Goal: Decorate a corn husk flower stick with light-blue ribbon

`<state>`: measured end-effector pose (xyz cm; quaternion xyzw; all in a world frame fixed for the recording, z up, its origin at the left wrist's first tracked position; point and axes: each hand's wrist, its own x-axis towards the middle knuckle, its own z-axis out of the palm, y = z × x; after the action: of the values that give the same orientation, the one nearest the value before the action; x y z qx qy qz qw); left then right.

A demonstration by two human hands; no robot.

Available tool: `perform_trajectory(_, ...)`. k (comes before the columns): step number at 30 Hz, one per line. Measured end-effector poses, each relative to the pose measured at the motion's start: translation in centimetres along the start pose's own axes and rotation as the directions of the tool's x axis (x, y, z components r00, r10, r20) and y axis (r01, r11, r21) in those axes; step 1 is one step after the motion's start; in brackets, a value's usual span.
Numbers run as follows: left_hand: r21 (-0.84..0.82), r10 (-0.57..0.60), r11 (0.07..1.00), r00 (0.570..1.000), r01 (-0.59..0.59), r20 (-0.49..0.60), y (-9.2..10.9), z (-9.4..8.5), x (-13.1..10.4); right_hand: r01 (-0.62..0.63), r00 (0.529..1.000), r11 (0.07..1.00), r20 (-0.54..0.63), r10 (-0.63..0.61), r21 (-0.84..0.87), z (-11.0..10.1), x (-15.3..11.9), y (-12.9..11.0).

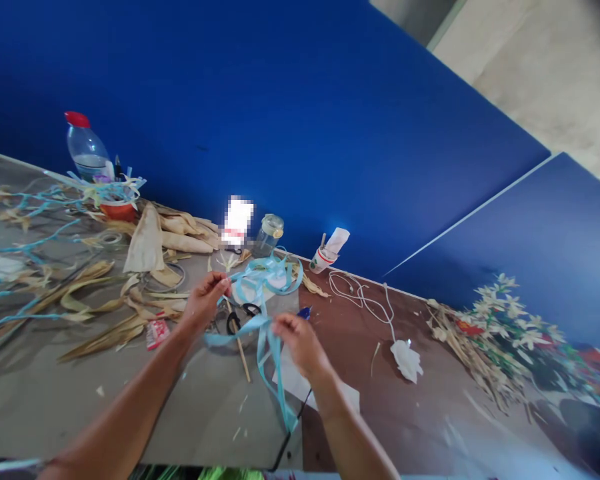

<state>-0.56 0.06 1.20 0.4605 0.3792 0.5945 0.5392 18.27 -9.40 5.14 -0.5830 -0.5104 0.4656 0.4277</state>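
Light blue ribbon (265, 275) lies in loose loops over a white piece on the table, with long strands hanging toward the front edge. Thumb and fingers of my right hand (300, 343) pinch one strand where it crosses others. My left hand (211, 295) is closed in a pinch beside the loops, with ribbon at its fingertips. Between my hands, black-handled scissors (234, 323) lie partly covered by ribbon. A thin wooden stick (242, 357) rests just in front of them. White paper (347, 395) sits partly under my right forearm.
Dried husks (180, 230) and blue-wrapped stems (35, 250) spread across the left. Along the blue partition stand a red-capped bottle (87, 150), a glass jar (269, 235) and a paper cup (323, 259). A white cable (365, 300) and white flowers (505, 307) lie to the right.
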Motion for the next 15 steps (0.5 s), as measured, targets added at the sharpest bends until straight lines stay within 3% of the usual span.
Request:
perform_trajectory(2, -0.125, -0.034, 0.992, 0.999, 0.029, -0.039, 0.4, -0.1, 0.1, -0.096, 0.995, 0.894, 0.036, 0.089, 0.438, -1.3, 1.3, -1.6)
perform_trajectory(4, -0.214, -0.071, 0.975, 0.996, 0.060, -0.044, 0.6, -0.3, 0.2, -0.106, 0.993, 0.744, 0.037, 0.109, 0.660, -2.1, 2.4, -3.1)
perform_trajectory(7, -0.258, -0.072, 0.964, 0.997, 0.062, -0.030, 0.6, -0.3, 0.3, -0.075, 0.997, 0.633, 0.045, 0.064, 0.771, -2.3, 3.6, -5.2)
perform_trajectory(12, -0.281, -0.053, 0.958, 0.999, 0.054, 0.012, -0.4, -0.3, 0.5, 0.039, 0.998, 0.617, -0.002, -0.060, 0.786, -1.4, 5.1, -8.0)
perform_trajectory(15, -0.237, -0.030, 0.971, 0.999, 0.023, -0.025, -0.9, -0.5, 0.7, 0.078, 0.993, 0.622, -0.009, -0.114, 0.779, -1.1, 5.5, -9.3)
